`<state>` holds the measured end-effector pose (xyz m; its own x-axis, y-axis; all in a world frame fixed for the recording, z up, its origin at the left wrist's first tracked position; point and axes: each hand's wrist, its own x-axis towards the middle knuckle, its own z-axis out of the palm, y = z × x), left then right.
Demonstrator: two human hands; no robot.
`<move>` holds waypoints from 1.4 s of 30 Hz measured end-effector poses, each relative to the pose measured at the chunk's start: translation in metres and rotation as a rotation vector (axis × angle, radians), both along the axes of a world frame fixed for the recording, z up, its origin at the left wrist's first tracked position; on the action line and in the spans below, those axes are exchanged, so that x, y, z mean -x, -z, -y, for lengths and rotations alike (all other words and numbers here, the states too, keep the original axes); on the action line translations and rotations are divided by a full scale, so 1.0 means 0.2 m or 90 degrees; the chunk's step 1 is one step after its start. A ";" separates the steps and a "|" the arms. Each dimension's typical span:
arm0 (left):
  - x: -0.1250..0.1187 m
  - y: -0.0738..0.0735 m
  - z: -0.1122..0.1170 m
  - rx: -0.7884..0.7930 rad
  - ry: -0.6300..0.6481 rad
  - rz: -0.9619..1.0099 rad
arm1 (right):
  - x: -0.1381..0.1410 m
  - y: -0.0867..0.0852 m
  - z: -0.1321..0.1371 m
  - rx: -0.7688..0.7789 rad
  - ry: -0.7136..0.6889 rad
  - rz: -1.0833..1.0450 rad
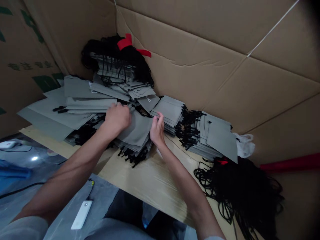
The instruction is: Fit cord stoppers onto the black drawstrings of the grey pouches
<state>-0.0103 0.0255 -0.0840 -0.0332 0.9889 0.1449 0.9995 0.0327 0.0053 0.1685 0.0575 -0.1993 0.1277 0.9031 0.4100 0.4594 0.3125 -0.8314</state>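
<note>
My left hand rests knuckles-up on a stack of flat grey paper bags, its fingers curled down over the far edge of the top bag. My right hand pinches the right edge of the same stack, with the thumb on top and the fingers under. Black cord handles stick out from the near side of that stack. More grey bags lie in piles to the left, to the right and at the back.
The bags lie on a light wooden tabletop walled in by brown cardboard. A tangle of black cords lies at the right, and a white plastic bag beside it. A white device with a cable lies near my lap.
</note>
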 end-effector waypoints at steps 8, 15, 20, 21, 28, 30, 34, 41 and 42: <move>-0.27 -0.48 0.18 -0.231 0.179 0.142 | -0.41 -0.09 -0.15 -0.081 0.109 0.310; -0.40 -0.46 0.14 -0.169 0.287 0.289 | -0.61 -0.10 -0.18 0.028 0.062 0.423; -0.41 -0.33 0.01 -0.133 0.372 0.288 | -0.65 -0.32 -0.12 -0.019 0.095 0.390; -0.42 -0.31 -0.01 -0.135 0.401 0.292 | -0.66 -0.39 -0.08 -0.044 0.101 0.373; -0.58 -0.29 0.07 -0.224 0.696 0.377 | -0.77 -0.78 0.27 -0.155 0.179 -0.162; -0.60 -0.30 0.13 -0.181 0.774 0.370 | -0.85 -0.80 0.31 -0.139 0.184 -0.294; -0.66 -0.30 0.15 -0.120 0.848 0.335 | -1.00 -0.81 0.35 -0.120 0.167 -0.420; -0.82 -0.19 0.07 -0.386 0.793 0.354 | -0.95 -0.85 0.43 -0.062 0.083 -0.553; -0.83 -0.18 0.07 -0.424 0.790 0.365 | -0.92 -0.85 0.43 -0.046 0.070 -0.572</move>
<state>0.1548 0.0123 -0.0472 0.5390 0.1948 0.8195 0.2501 -0.9660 0.0651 0.3522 -0.0292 -0.0292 0.5113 0.8425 0.1696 -0.3221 0.3709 -0.8710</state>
